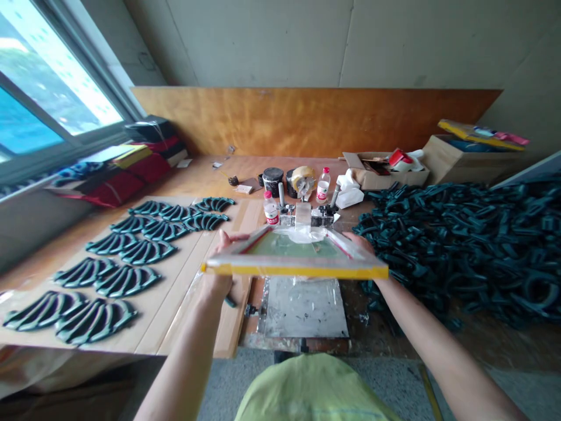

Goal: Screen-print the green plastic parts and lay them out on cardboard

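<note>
A screen printing frame [298, 269] with a yellow front edge and greenish mesh is tilted up in front of me. Its far side meets a metal hinge clamp [303, 216]. My left hand [225, 257] grips the frame's left side, thumb up. On the right side, my right hand [362, 245] holds on too, its fingers mostly hidden behind the frame. Below the raised frame lies a grey metal base plate [302, 310] with dark smudges. A small dark green piece [229, 300] rests on the cardboard near my left wrist.
Rows of dark green fan-shaped parts [127, 280] lie on cardboard [175, 292] at left. A large heap of dark green parts [473, 251] covers the right. Behind the clamp stand bottles [323, 186], a black tub [273, 180] and an open cardboard box [385, 175].
</note>
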`<control>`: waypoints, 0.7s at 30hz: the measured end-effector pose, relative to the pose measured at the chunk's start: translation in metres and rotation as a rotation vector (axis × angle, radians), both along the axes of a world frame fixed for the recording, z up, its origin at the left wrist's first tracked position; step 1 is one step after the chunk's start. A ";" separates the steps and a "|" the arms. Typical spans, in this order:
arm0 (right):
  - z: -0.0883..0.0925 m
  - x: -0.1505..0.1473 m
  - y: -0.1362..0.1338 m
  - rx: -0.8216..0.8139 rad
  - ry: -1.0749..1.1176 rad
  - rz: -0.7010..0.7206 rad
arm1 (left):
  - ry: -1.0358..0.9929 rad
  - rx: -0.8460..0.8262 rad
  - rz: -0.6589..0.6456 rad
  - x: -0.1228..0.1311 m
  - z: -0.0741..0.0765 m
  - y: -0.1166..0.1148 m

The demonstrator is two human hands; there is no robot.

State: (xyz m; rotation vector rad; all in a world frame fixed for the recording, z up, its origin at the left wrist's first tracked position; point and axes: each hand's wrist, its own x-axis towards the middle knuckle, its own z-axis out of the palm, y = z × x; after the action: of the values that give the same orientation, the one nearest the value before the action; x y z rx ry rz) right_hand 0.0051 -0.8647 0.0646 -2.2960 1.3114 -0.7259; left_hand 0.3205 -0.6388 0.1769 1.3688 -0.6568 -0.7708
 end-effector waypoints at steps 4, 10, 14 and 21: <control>0.033 0.034 0.002 -0.131 -0.026 0.067 | 0.082 0.316 -0.168 -0.008 -0.053 0.048; 0.047 0.112 0.018 -0.281 0.272 0.328 | 0.031 0.365 -0.147 -0.022 -0.140 0.061; 0.041 0.122 0.022 -0.169 0.507 0.344 | 0.046 0.349 -0.145 -0.023 -0.160 0.060; 0.027 0.108 0.031 -0.172 0.462 0.225 | 0.085 0.360 -0.112 -0.024 -0.162 0.062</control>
State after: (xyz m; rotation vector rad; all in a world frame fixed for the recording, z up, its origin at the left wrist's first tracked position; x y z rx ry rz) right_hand 0.1131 -0.8340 0.0918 -2.8100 1.1726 -0.2469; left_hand 0.2968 -0.5768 0.0151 1.6239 -0.5484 -1.0694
